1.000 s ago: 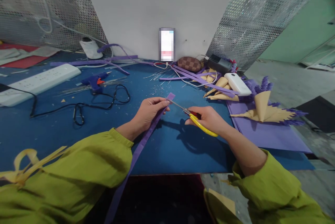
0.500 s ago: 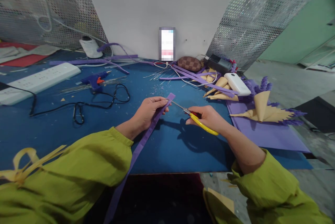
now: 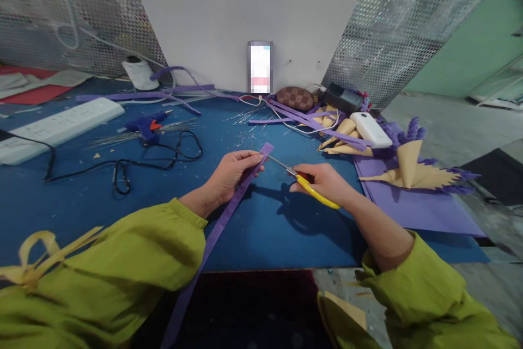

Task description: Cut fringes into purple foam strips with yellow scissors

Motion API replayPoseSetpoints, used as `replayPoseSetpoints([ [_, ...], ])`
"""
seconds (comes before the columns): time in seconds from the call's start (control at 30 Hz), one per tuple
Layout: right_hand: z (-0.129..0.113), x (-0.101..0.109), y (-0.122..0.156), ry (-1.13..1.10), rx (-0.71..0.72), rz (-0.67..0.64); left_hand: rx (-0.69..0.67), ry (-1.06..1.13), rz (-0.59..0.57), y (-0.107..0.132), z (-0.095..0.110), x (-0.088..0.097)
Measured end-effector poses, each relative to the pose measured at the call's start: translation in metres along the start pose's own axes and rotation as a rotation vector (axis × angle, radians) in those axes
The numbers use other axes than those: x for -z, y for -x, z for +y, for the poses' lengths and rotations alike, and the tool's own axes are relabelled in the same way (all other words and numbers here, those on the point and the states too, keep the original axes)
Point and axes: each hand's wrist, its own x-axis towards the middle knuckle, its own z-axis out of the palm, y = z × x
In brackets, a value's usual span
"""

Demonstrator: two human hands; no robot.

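Observation:
My left hand (image 3: 232, 175) is closed around the upper end of a long purple paper strip (image 3: 220, 222) that trails down toward my lap. My right hand (image 3: 327, 184) grips yellow-handled scissors (image 3: 304, 184), whose blades point left and meet the strip's edge just beyond my left fingertips. Both hands hover over the blue table mat (image 3: 122, 202) near its front edge.
A blue glue gun (image 3: 145, 124) with a coiled black cord (image 3: 159, 159) and a white power strip (image 3: 57, 127) lie to the left. A phone (image 3: 260, 67) leans on the back wall. Purple strips, tan paper cones (image 3: 411, 172), a white power bank (image 3: 370, 129) and purple sheets (image 3: 417, 207) crowd the right.
Nothing has visibly moved beyond a slight shift of the view; the hands, strip and scissors keep the same pose.

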Motion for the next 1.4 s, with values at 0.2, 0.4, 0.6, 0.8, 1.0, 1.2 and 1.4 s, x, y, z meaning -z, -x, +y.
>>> replayPoseSetpoints([
  [0.2, 0.0011, -0.0013, -0.0009, 0.028, 0.011, 0.012, 0.007, 0.002, 0.009, 0.0016, 0.0015, 0.0000],
  [0.4, 0.0009, -0.0019, 0.0004, -0.031, -0.017, -0.007, -0.015, -0.007, 0.046, -0.0002, -0.0001, -0.0005],
  [0.6, -0.0045, 0.0003, 0.0020, 0.001, -0.037, -0.019, -0.010, -0.024, 0.085, -0.0007, 0.0002, -0.0001],
  [0.8, -0.0067, -0.0002, 0.0016, 0.060, -0.008, 0.000, 0.003, -0.034, 0.087, 0.0003, 0.0005, -0.0005],
  [1.0, -0.0060, -0.0008, 0.0015, 0.038, 0.000, -0.012, 0.016, -0.050, 0.083, 0.0002, 0.0007, -0.0010],
  [1.2, -0.0059, -0.0013, 0.0024, 0.015, 0.015, -0.020, 0.024, -0.036, 0.082, 0.0016, 0.0022, -0.0002],
  [1.4, -0.0059, -0.0020, 0.0031, 0.008, -0.009, -0.023, 0.043, 0.002, 0.084, 0.0014, 0.0014, -0.0008],
])
